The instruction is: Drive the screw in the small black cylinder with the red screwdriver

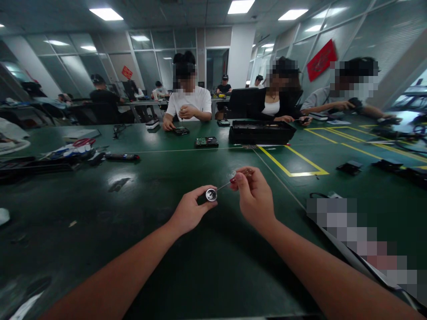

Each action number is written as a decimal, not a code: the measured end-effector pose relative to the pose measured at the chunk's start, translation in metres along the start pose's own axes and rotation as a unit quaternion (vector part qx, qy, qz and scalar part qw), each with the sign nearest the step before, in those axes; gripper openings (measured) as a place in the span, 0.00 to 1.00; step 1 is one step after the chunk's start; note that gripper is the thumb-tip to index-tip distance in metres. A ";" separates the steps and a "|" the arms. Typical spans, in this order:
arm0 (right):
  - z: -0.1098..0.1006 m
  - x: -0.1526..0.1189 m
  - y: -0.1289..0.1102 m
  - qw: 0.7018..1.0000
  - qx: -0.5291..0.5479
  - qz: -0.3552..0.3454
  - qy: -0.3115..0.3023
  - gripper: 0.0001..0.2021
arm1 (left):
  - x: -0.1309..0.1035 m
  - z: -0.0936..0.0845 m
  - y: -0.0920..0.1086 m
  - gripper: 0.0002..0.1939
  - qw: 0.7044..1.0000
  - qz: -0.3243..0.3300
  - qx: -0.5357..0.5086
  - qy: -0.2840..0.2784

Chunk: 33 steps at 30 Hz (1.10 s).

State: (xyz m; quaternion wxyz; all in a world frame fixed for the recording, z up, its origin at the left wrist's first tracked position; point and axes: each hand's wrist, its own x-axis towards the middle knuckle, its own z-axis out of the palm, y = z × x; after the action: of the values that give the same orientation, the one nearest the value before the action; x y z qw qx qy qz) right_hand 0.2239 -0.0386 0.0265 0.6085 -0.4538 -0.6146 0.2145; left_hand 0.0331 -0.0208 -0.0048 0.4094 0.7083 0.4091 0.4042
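Round metal part point(211, 195) is up over the desk point(213, 275), roughly centre view, open end facing the camera. Left hand point(191, 210) has it: grip pinched around the rim, thumb one side, finger the other. Right hand point(256, 195) grasps a thin-shaft screwdriver point(232, 181), clear handle with a red collar, grip closed on the handle. Shaft slants down-left, tip at the part's open face; can't tell if it's touching inside.

Beyond the hands: green circuit board unit point(207, 142) flat on the desk, long black tray point(262, 135) to its right, yellow tape outline point(308, 174) just in front of the tray. Dark pen-shaped tool point(122, 157) lies off to the left, near a jumbled pile point(78, 149). Small black parts point(349, 167) on the right.

Across the desk: co-worker in a white T-shirt point(203, 100), both hands at a small dark device point(181, 130).
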 end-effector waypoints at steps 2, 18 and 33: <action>0.000 0.001 0.001 1.000 0.015 0.007 -0.001 0.10 | 0.000 -0.001 0.002 0.19 1.000 0.003 0.009 0.002; 0.000 0.001 0.003 0.999 0.004 0.014 -0.032 0.09 | 0.001 -0.006 0.001 0.21 0.997 0.003 0.059 0.044; -0.004 0.001 -0.007 0.986 -0.148 -0.037 -0.068 0.16 | 0.003 -0.009 -0.006 0.20 0.990 0.030 0.122 0.057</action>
State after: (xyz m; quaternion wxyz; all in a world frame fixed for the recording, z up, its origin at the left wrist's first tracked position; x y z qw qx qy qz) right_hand 0.2262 -0.0423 0.0335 0.4988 -0.5003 -0.6960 0.1285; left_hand 0.0245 -0.0140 -0.0067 0.2837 0.7407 0.4561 0.4035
